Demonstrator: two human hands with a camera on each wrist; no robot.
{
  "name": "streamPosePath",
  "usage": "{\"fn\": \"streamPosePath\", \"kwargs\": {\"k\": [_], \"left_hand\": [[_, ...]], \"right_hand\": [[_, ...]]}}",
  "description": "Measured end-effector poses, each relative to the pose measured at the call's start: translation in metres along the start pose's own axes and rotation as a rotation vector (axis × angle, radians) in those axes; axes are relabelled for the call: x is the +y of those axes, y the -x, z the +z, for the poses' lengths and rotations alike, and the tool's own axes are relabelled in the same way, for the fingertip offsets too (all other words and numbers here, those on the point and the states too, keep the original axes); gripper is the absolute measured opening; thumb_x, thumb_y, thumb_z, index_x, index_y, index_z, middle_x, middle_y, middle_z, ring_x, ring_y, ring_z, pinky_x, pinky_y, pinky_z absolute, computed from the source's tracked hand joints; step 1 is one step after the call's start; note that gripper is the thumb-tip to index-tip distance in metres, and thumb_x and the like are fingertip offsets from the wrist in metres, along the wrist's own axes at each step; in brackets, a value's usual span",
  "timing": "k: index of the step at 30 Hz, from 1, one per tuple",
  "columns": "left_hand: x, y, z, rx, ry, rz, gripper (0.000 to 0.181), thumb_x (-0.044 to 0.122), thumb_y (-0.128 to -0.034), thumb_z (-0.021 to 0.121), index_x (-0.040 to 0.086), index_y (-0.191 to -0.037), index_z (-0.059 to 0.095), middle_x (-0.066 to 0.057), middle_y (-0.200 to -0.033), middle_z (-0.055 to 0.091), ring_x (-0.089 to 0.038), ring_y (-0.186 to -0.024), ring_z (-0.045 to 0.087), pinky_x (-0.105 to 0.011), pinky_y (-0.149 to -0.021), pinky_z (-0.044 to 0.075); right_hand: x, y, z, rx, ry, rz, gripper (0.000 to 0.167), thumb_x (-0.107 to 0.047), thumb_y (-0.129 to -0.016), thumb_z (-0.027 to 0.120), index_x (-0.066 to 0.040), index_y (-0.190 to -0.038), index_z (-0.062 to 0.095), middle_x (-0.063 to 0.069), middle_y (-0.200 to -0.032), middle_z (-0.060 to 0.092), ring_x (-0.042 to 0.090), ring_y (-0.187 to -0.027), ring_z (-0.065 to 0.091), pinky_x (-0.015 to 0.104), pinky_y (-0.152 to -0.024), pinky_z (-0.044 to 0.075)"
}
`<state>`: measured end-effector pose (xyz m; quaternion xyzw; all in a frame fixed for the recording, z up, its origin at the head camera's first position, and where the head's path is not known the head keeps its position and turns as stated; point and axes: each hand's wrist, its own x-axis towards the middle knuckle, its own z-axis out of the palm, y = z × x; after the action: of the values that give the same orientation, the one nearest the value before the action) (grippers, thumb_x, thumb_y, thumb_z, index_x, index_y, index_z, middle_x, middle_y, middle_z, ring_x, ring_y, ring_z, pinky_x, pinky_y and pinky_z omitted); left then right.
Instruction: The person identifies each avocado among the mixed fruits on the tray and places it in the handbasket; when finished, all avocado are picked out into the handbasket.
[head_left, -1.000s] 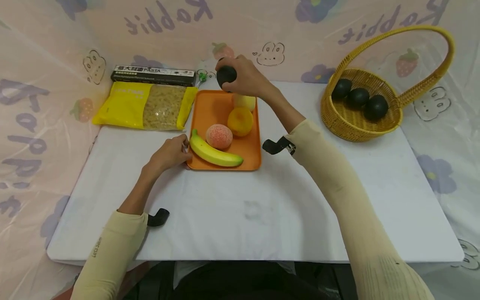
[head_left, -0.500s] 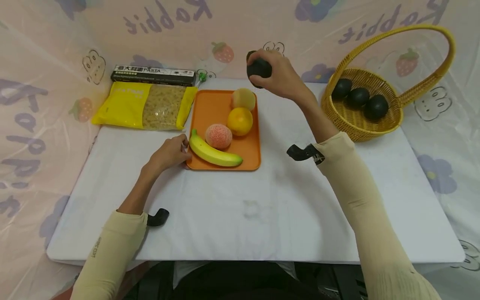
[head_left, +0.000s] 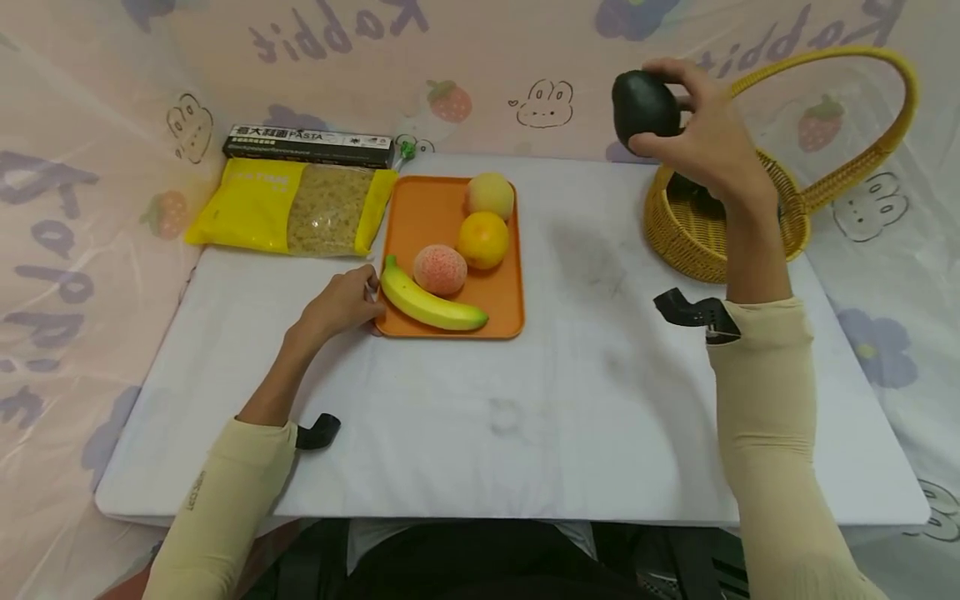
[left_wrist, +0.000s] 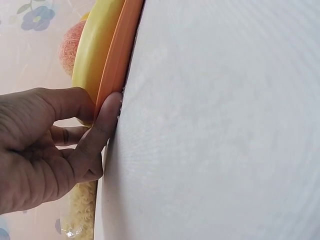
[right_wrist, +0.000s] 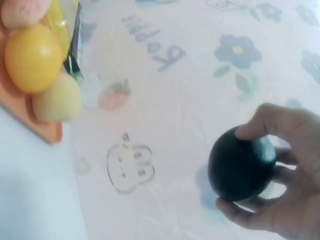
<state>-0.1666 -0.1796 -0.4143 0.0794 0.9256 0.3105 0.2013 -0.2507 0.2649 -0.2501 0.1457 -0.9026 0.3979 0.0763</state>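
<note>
My right hand [head_left: 712,142] grips a dark green avocado [head_left: 642,108] in the air, in front of the wicker basket [head_left: 667,229]. In the right wrist view the thumb and fingers pinch this avocado [right_wrist: 240,167] from opposite sides. At the near left corner of an orange tray [head_left: 416,200], my left hand [head_left: 341,302] pinches the rim. Close up in the left wrist view, the thumb and a finger hold the tray's edge [left_wrist: 114,62] beside the banana [left_wrist: 97,45]. On the tray lie a banana [head_left: 431,305], a pinkish peach [head_left: 440,270], an orange [head_left: 483,240] and a pale yellow round fruit [head_left: 491,196].
Left of the tray lies a yellow pasta bag [head_left: 258,208], with a black pasta box [head_left: 307,147] behind it. The basket's tall handle [head_left: 892,117] arches up at the right. My right arm hides most of the basket's inside. A patterned sheet [head_left: 487,58] hangs behind the white table [head_left: 450,433].
My right hand has carried the avocado from above the tray's far edge rightward to the basket's front. My left hand has stayed at the tray's corner, and the fruit on it lies unmoved.
</note>
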Motion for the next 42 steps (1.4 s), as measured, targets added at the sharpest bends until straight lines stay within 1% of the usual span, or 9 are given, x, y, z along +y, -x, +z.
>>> {"fn": "streamPosePath", "kwargs": {"k": [3, 9, 12, 14, 16, 18, 21, 31, 42], "left_hand": [[0.0, 0.0, 0.001, -0.01, 0.001, -0.012, 0.032, 0.01, -0.093, 0.065, -0.005, -0.118, 0.052, -0.013, -0.077, 0.072, -0.019, -0.069, 0.064, -0.028, -0.065, 0.044], [0.002, 0.001, 0.0, -0.008, -0.005, -0.015, 0.03, 0.009, -0.0926, 0.065, -0.004, -0.116, 0.052, -0.014, -0.078, 0.073, -0.018, -0.069, 0.062, -0.028, -0.064, 0.043], [0.002, 0.002, -0.001, -0.003, -0.019, -0.017, 0.03, 0.01, -0.0927, 0.064, -0.004, -0.116, 0.053, -0.016, -0.082, 0.073, -0.018, -0.069, 0.062, -0.028, -0.063, 0.043], [0.003, 0.002, -0.002, -0.005, -0.024, -0.026, 0.031, 0.011, -0.0928, 0.064, -0.004, -0.117, 0.053, -0.016, -0.085, 0.073, -0.019, -0.07, 0.062, -0.027, -0.063, 0.043], [0.003, 0.003, -0.003, -0.007, -0.029, -0.034, 0.032, 0.012, -0.0926, 0.063, -0.005, -0.118, 0.053, -0.017, -0.087, 0.073, -0.019, -0.071, 0.061, -0.027, -0.064, 0.043], [0.003, 0.003, -0.004, -0.008, -0.028, -0.035, 0.033, 0.012, -0.0924, 0.063, -0.005, -0.119, 0.053, -0.016, -0.086, 0.073, -0.019, -0.071, 0.062, -0.027, -0.063, 0.043], [0.003, 0.002, -0.003, -0.009, -0.017, -0.036, 0.032, 0.011, -0.0921, 0.063, -0.005, -0.117, 0.053, -0.015, -0.083, 0.074, -0.019, -0.069, 0.064, -0.027, -0.063, 0.043], [0.001, -0.003, 0.001, -0.017, -0.005, -0.035, 0.03, 0.012, -0.0927, 0.064, -0.002, -0.116, 0.052, -0.013, -0.079, 0.072, -0.018, -0.069, 0.064, -0.028, -0.064, 0.044], [0.001, -0.001, -0.001, -0.011, -0.008, -0.047, 0.031, 0.012, -0.0931, 0.064, -0.003, -0.117, 0.052, -0.014, -0.082, 0.071, -0.019, -0.07, 0.063, -0.027, -0.064, 0.044]], "right_hand": [[0.013, 0.011, -0.021, 0.015, 0.029, -0.001, 0.073, -0.014, -0.083, 0.077, -0.027, -0.151, 0.054, -0.008, -0.144, 0.053, 0.009, -0.117, 0.051, 0.018, -0.088, 0.042], [0.044, 0.035, -0.054, 0.017, 0.149, 0.059, 0.07, -0.016, -0.084, 0.078, -0.027, -0.149, 0.056, -0.026, -0.126, 0.042, -0.004, -0.11, 0.042, 0.019, -0.092, 0.036], [0.056, 0.045, -0.065, 0.023, 0.235, 0.112, 0.07, -0.018, -0.085, 0.078, -0.025, -0.151, 0.054, -0.011, -0.137, 0.049, -0.001, -0.11, 0.041, 0.015, -0.083, 0.033], [0.063, 0.049, -0.071, 0.011, 0.299, 0.138, 0.071, -0.018, -0.087, 0.076, -0.019, -0.154, 0.052, 0.008, -0.147, 0.049, 0.014, -0.118, 0.046, 0.017, -0.079, 0.033], [0.07, 0.05, -0.074, -0.016, 0.348, 0.175, 0.074, -0.018, -0.088, 0.075, -0.015, -0.156, 0.047, 0.026, -0.154, 0.043, 0.034, -0.125, 0.047, 0.028, -0.086, 0.045], [0.081, 0.048, -0.076, -0.07, 0.392, 0.219, 0.076, -0.02, -0.09, 0.072, -0.01, -0.159, 0.04, 0.035, -0.157, 0.037, 0.055, -0.131, 0.04, 0.051, -0.095, 0.05], [0.103, 0.037, -0.075, -0.175, 0.414, 0.275, 0.08, -0.022, -0.093, 0.07, -0.005, -0.162, 0.033, 0.041, -0.158, 0.033, 0.063, -0.133, 0.038, 0.079, -0.103, 0.035], [0.168, -0.005, -0.061, -0.49, 0.544, 0.337, 0.081, -0.028, -0.094, 0.071, 0.009, -0.156, 0.033, 0.046, -0.156, 0.029, 0.065, -0.139, 0.031, 0.076, -0.114, 0.027], [0.17, -0.02, -0.045, -0.588, 0.572, 0.369, 0.08, -0.028, -0.096, 0.068, 0.01, -0.155, 0.031, 0.047, -0.156, 0.025, 0.066, -0.142, 0.025, 0.075, -0.117, 0.024]]}}
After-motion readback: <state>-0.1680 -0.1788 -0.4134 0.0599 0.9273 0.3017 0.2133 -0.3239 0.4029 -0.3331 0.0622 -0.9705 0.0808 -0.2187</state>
